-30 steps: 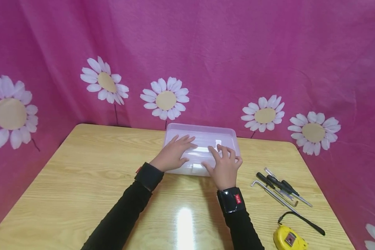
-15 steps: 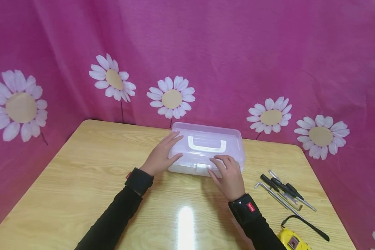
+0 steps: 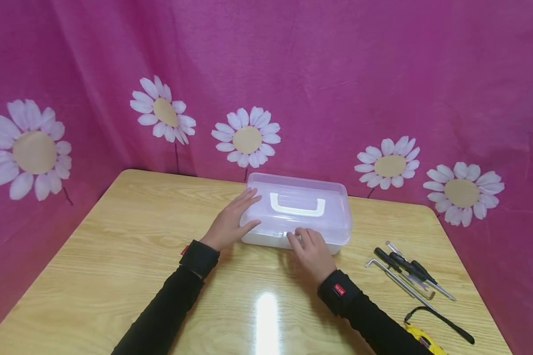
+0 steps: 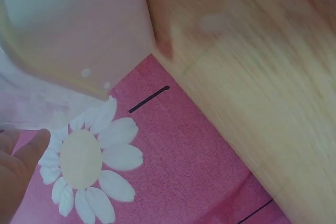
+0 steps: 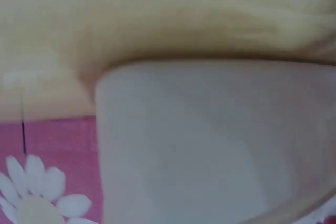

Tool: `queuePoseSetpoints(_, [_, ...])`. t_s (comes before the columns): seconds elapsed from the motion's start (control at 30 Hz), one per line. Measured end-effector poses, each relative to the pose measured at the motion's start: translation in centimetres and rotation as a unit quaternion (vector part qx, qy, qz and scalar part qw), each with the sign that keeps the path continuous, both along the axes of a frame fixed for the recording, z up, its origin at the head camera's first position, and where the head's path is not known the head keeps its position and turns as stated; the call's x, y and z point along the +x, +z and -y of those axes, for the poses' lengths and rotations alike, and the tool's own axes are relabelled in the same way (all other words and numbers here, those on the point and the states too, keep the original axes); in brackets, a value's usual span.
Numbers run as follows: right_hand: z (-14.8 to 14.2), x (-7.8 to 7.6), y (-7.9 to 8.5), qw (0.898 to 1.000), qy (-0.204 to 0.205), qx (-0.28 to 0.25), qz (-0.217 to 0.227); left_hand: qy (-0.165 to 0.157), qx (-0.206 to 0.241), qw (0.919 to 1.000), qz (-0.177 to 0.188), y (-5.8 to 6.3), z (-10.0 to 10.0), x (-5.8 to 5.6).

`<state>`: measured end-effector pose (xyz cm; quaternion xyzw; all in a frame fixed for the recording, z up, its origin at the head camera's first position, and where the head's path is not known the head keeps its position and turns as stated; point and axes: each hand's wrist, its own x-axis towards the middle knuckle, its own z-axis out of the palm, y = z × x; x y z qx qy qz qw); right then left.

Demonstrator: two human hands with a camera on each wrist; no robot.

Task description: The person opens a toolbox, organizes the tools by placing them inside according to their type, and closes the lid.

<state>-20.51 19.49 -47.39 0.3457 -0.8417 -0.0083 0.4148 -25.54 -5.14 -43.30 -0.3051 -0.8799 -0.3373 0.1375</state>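
Observation:
A translucent plastic toolbox (image 3: pixel 293 190) with a pale lilac lid stands lid down at the back of the table. A white carry handle (image 3: pixel 298 211) lies on its lid. My left hand (image 3: pixel 230 220) rests its spread fingers on the box's left end; in the left wrist view, fingertips (image 4: pixel 34 148) touch the lid's edge. At the front of the box my right hand (image 3: pixel 313 251) has its bent fingers on the white latch (image 3: pixel 285 234), covering most of it. The thumb is hidden. The right wrist view shows the box's whitish wall (image 5: pixel 199 140) close up.
Right of the box lie several tools: black-handled screwdrivers (image 3: pixel 406 265), an L-shaped metal wrench (image 3: pixel 393 278) and other small pieces. A yellow tape measure (image 3: pixel 424 340) with a black strap (image 3: pixel 453 323) sits partly behind the right sleeve. A pink flowered cloth (image 3: pixel 311 88) hangs behind the table.
My left hand has moved from the lid's top to the box's left end, uncovering the handle. The right hand has come down from the lid to the front latch. The view shifted slightly.

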Motion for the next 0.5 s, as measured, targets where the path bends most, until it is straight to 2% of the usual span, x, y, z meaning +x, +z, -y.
queuePoseSetpoints(0.23, [0.02,-0.63,-0.42,0.998,-0.017,0.047,-0.043,0.001,-0.001,1.0000,0.007,0.10,-0.02,0.06])
queuePoseSetpoints(0.5, [-0.29,-0.78,-0.56,0.999,-0.003,0.047,-0.014,0.002,-0.006,0.9999,0.009,0.30,0.05,0.09])
